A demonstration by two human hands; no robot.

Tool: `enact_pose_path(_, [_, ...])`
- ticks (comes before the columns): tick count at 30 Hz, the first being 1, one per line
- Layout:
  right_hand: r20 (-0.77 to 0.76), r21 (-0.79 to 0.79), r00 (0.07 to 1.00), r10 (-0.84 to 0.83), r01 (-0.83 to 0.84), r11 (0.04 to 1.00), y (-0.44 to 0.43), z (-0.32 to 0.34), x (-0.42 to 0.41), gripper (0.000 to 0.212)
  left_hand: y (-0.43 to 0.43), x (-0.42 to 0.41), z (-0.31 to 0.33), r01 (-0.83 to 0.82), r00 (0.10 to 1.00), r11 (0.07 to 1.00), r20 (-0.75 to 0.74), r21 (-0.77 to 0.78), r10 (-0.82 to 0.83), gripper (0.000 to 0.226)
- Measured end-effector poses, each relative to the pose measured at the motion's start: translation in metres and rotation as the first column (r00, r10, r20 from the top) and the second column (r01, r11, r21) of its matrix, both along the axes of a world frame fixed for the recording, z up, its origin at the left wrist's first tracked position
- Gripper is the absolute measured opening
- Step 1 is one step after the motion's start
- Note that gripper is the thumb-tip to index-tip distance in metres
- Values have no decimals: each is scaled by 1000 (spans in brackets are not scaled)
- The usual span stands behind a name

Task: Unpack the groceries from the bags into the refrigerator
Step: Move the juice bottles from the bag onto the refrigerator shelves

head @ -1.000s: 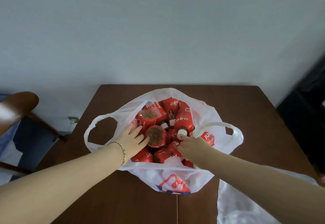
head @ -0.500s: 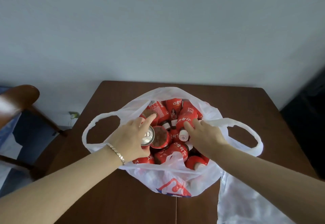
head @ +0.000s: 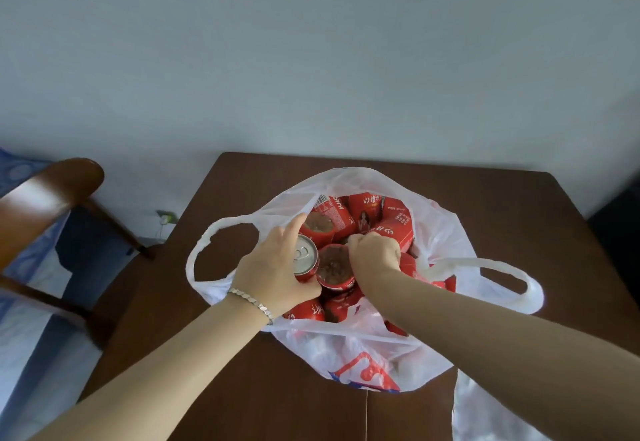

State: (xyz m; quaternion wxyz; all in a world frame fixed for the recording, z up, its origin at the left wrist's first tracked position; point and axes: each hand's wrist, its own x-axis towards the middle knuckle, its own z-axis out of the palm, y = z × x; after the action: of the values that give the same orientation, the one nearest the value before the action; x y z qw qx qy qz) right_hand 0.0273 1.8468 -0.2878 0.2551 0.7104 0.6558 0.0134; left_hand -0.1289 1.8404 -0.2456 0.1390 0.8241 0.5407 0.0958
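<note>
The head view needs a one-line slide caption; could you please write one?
Left hand grips a red can while right hand reaches into a white bag of drinks.

You are standing in what looks like a home: you are looking down at a dark wooden bench (head: 485, 205) sitting against a plain pale wall (head: 311, 59), with a polished wooden chair (head: 45, 198) beside it, a socket (head: 167, 216) low down, blue patterned cloth (head: 20, 170) lying at left, and a white plastic shopping bag (head: 436, 232) sitting on the bench.

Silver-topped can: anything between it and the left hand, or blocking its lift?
No: the left hand grips the can. Red bottles crowd its right side; the bag is open above. Refrigerator not in view.
</note>
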Motion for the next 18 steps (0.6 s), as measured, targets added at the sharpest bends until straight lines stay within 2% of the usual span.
enact_pose_path(6, [-29, -94, 999, 42, -44, 995, 11, -8, 2, 36, 0, 2, -3, -5, 1000, 1000, -9, 5, 5, 89])
enact_pose_path(8, [-70, -41, 993, 90, -93, 995, 6, -3, 7, 33, 0, 3, -2, -11, 1000, 1000, -14, -2, 11, 85])
enact_pose_path(10, [-123, 81, 983, 133, -124, 989, -2, 11, 18, 29, 0, 2, -1, -26, 1000, 999, -9, -22, 26, 81])
enact_pose_path(13, [-269, 194, 961, 60, -7, 981, -9, 35, 45, 31, 0, 0, -3, -60, 998, 998, 15, -35, 60, 76])
enact_pose_path(15, [-376, 221, 927, 1, 88, 971, -15, 49, 60, 24, 0, 0, -4, -94, 995, 995, 34, -37, 95, 74])
enact_pose_path(16, [-408, 239, 913, -4, 111, 965, -20, 54, 66, 19, 0, 1, -4, -109, 993, 993, 38, -42, 111, 73])
enact_pose_path(18, [-454, 266, 891, 2, 133, 955, -30, 62, 71, 23, 0, 3, -5, -134, 990, 990, 38, -54, 136, 72])
